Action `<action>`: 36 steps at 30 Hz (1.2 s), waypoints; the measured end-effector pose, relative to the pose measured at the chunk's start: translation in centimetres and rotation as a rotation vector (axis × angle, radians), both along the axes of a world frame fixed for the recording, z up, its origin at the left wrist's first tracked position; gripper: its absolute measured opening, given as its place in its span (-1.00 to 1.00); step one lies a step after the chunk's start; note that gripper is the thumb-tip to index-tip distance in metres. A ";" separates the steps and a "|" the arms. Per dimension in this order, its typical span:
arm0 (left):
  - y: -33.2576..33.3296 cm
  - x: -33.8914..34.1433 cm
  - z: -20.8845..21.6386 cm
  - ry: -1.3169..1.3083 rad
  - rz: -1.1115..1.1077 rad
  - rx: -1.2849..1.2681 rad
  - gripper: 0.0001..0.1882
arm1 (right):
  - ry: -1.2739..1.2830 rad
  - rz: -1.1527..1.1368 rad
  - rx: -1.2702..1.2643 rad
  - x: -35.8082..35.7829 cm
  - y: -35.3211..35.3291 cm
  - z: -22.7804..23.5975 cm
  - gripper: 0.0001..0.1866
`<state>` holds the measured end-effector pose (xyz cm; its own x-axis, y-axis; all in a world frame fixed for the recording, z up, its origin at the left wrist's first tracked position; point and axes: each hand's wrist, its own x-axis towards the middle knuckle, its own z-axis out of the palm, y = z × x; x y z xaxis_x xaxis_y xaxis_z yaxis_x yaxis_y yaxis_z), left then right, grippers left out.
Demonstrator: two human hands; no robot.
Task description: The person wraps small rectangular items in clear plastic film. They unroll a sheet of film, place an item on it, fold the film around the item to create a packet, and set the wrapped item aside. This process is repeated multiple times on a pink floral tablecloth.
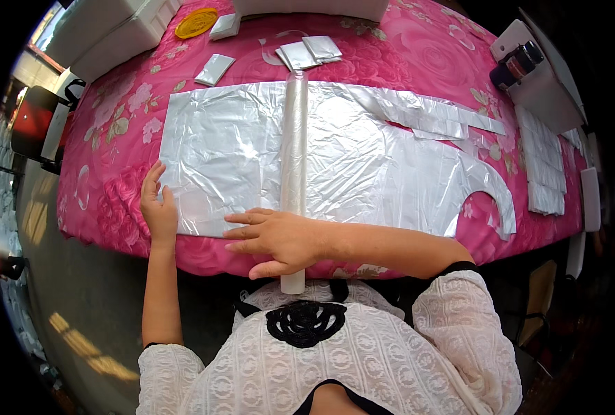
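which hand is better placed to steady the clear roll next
Likely the right hand: it is over the near part of the clear roll, while the left hand is farther off, at the left edge of the silver sheet.

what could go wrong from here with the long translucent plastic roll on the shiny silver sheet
The long translucent plastic roll juts past the near edge of the pink floral tablecloth; a bump might shift it. The wrinkled, shiny silver sheet could crease further if the right hand presses down.
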<state>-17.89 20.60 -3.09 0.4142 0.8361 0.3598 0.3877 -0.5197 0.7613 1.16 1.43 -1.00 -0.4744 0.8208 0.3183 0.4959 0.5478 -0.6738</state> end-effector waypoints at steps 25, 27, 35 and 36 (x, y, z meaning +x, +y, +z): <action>-9.4 -5.1 3.4 0.650 0.009 -0.065 -0.34 | -0.149 -0.621 0.303 -9.2 20.3 -1.9 -0.79; -9.4 -5.3 3.2 0.678 0.052 -0.117 -0.28 | -0.116 -0.662 0.341 -9.4 20.5 -1.8 -0.76; -9.1 -6.4 3.5 0.287 -0.049 -0.668 -0.44 | 0.272 -0.915 0.069 -9.1 16.3 -3.9 -0.26; -9.7 -6.7 2.9 0.143 -0.046 -0.850 -0.52 | 0.413 -0.943 0.051 -9.0 15.7 -3.8 -0.23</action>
